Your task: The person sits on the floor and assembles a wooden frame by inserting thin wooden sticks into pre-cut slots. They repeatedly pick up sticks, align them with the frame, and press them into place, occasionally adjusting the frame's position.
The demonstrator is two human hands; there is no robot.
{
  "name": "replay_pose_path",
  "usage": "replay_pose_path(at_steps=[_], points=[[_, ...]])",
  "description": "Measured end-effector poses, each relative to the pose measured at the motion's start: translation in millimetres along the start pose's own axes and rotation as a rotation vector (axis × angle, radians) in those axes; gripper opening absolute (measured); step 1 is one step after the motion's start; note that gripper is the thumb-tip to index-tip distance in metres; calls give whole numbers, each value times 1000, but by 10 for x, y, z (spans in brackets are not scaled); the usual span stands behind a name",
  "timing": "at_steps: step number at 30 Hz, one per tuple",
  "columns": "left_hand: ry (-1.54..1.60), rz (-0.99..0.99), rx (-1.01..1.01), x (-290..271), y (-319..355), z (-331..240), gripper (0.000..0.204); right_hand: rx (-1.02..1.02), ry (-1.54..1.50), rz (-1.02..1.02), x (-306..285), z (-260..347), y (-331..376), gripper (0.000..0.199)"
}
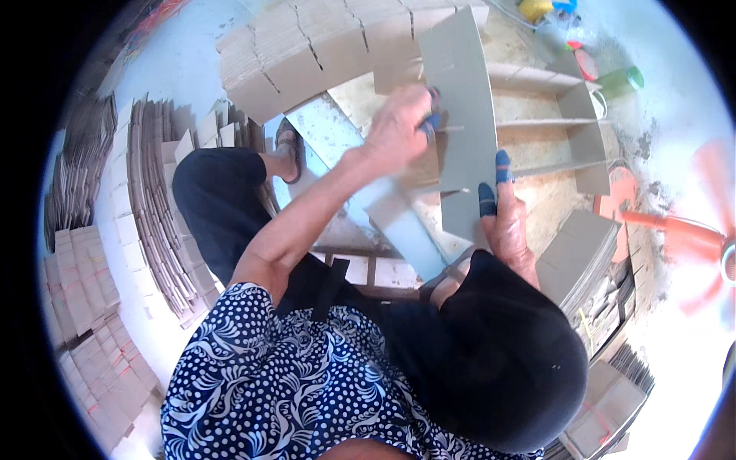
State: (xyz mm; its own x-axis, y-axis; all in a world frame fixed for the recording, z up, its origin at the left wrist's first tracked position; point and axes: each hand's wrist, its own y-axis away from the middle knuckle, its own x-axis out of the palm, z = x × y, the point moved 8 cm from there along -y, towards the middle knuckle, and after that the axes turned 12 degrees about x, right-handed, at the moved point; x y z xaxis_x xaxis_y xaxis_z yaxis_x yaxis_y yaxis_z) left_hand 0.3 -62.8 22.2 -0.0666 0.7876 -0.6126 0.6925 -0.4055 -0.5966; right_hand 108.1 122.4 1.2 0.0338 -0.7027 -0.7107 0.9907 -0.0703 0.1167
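Observation:
A long slotted cardboard strip [464, 84] stands upright across thinner cardboard cross strips [548, 121], forming a divider grid. My right hand [507, 230] grips the strip's right edge near its lower end, the covered thumb on its face and a covered finger beyond the edge. At the strip's left edge, my left hand [399, 129] is curled, with dark and blue covers on its fingertips. It is slightly blurred, and whatever lies between its fingers is hidden. Short ends of cross strips poke out around the long strip's left side.
A thick row of slotted cardboard strips [330, 46] lies beyond my left hand. Cardboard stacks [157, 207] line the floor at left, with another stack [579, 249] at right. An orange fan [690, 230] stands far right. A green cup [621, 80] lies behind the grid.

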Motion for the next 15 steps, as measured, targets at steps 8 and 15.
replay_pose_path(at_steps=[8,15], points=[[-384,482,-255,199,-339,1299,20,-49,-9,35,10,55,-153,90],[-206,430,-187,351,-182,1171,13,167,-178,149,319,-332,-130,52]])
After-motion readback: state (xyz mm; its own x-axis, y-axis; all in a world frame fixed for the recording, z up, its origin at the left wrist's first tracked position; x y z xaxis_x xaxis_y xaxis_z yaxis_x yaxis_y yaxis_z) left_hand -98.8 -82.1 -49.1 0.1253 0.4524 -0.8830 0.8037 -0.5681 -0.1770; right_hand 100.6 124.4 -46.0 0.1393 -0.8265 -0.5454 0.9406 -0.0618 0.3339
